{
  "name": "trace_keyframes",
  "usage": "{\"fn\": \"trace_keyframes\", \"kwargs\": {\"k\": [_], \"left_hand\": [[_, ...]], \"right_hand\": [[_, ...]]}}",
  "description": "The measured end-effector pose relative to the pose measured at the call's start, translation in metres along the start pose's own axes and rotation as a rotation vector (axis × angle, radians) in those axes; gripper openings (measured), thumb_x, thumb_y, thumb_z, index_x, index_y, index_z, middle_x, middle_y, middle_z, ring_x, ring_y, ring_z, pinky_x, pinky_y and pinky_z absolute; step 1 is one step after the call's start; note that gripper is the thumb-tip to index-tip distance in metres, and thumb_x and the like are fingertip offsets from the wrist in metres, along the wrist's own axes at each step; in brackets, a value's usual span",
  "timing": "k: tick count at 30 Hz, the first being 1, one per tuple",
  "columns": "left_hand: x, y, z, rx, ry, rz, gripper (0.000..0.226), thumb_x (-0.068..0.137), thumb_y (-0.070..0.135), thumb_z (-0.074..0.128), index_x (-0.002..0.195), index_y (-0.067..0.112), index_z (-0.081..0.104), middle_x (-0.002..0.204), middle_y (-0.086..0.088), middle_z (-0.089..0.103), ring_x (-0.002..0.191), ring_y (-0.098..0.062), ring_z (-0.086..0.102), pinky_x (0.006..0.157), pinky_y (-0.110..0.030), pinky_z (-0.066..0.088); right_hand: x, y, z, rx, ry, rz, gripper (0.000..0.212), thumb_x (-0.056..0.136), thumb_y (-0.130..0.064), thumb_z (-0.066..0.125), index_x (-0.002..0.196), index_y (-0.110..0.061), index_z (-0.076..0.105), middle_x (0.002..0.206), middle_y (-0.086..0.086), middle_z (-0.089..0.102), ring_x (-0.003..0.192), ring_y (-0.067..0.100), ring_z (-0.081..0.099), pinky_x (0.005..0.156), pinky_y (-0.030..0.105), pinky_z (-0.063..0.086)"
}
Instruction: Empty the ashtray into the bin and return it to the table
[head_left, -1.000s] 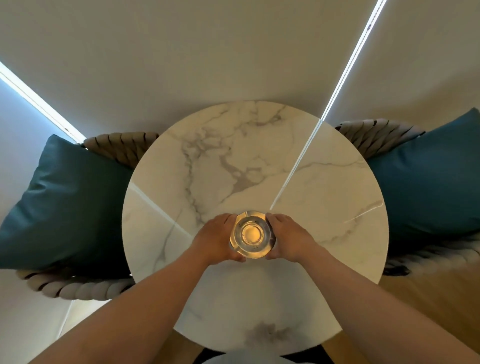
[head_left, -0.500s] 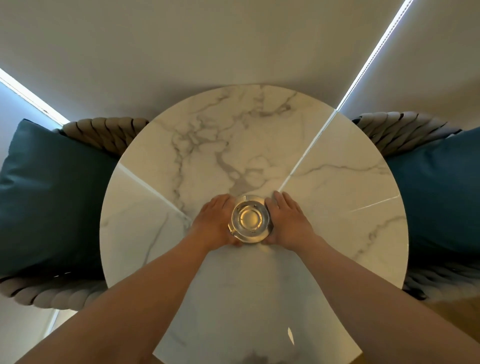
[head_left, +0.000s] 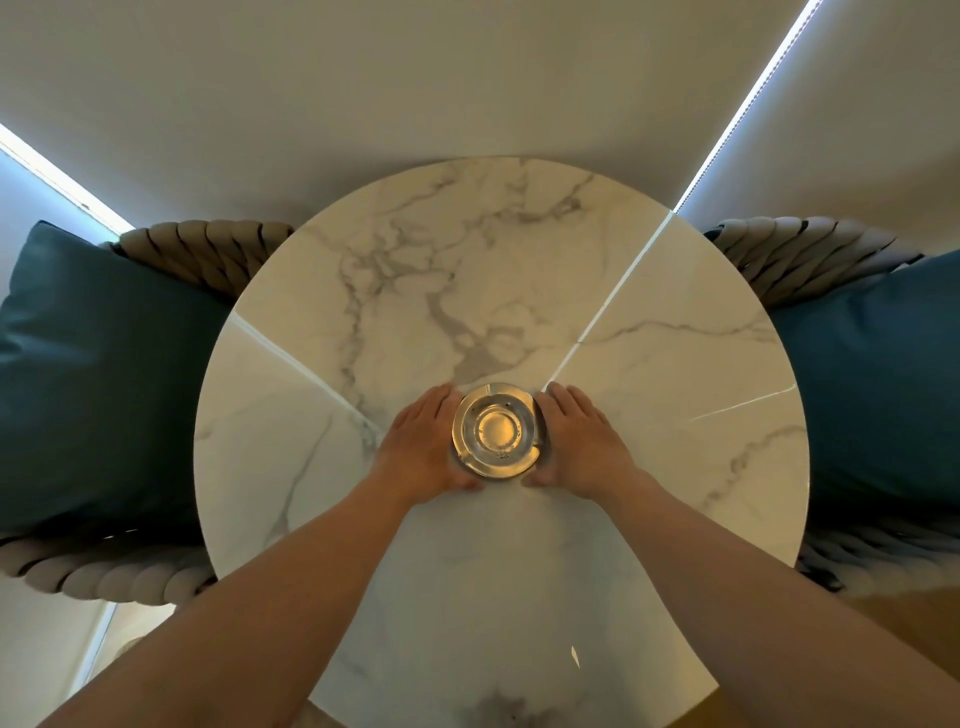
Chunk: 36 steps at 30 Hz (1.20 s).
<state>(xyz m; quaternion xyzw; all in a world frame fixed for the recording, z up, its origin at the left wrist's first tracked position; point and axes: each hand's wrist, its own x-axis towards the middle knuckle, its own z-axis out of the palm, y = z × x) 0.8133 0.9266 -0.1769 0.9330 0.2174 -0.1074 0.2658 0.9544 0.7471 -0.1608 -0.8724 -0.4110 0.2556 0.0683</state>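
Observation:
A round clear glass ashtray (head_left: 496, 430) rests near the middle of the round white marble table (head_left: 498, 291). Only faint specks show in its bowl. My left hand (head_left: 423, 447) cups its left side and my right hand (head_left: 582, 441) cups its right side, fingers laid flat along the rim and touching the tabletop. No bin is in view.
Two rope-woven chairs flank the table, each with a dark teal cushion: the left cushion (head_left: 104, 384) and the right cushion (head_left: 878, 395). A pale wall (head_left: 467, 78) rises behind the table. Wooden floor (head_left: 909, 623) shows at the lower right.
The ashtray has come down from slightly above the table to rest on it, and my fingers have flattened along its sides. The view has moved closer over the table.

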Motion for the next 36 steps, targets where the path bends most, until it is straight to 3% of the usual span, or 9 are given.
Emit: {"fn": "trace_keyframes", "kwargs": {"k": [20, 29, 34, 36], "left_hand": [[-0.002, -0.007, 0.0, -0.014, 0.001, 0.017, 0.121, 0.052, 0.055, 0.088, 0.149, 0.014, 0.028, 0.16, -0.005, 0.026, 0.149, -0.021, 0.022, 0.12, -0.037, 0.023], [-0.007, -0.004, -0.005, -0.012, -0.022, -0.004, 0.128, 0.051, 0.05, 0.09, 0.153, 0.014, 0.02, 0.161, -0.003, 0.023, 0.149, -0.019, 0.02, 0.12, -0.036, 0.023], [-0.018, -0.013, -0.005, 0.012, -0.023, -0.03, 0.118, 0.061, 0.043, 0.089, 0.152, 0.013, 0.019, 0.16, -0.004, 0.024, 0.148, -0.02, 0.021, 0.119, -0.036, 0.025], [-0.026, -0.013, -0.008, 0.022, 0.001, -0.05, 0.11, 0.066, 0.04, 0.086, 0.151, 0.012, 0.021, 0.158, -0.005, 0.028, 0.145, -0.022, 0.025, 0.117, -0.037, 0.028]], "right_hand": [[-0.001, -0.008, 0.004, -0.02, 0.003, 0.003, 0.096, 0.059, -0.056, 0.083, 0.135, -0.02, 0.038, 0.149, 0.005, 0.03, 0.141, 0.029, 0.024, 0.112, 0.04, 0.032], [-0.003, -0.006, 0.001, -0.005, 0.018, 0.009, 0.104, 0.057, -0.056, 0.082, 0.141, -0.021, 0.033, 0.145, 0.001, 0.036, 0.137, 0.027, 0.03, 0.11, 0.041, 0.034], [-0.012, 0.0, 0.0, 0.015, 0.006, 0.044, 0.101, 0.064, -0.048, 0.083, 0.145, -0.019, 0.03, 0.145, 0.002, 0.039, 0.137, 0.028, 0.033, 0.109, 0.04, 0.033], [-0.017, -0.002, -0.001, 0.003, 0.028, 0.068, 0.092, 0.072, -0.044, 0.08, 0.145, -0.017, 0.032, 0.145, 0.004, 0.042, 0.134, 0.03, 0.037, 0.107, 0.041, 0.036]]}}
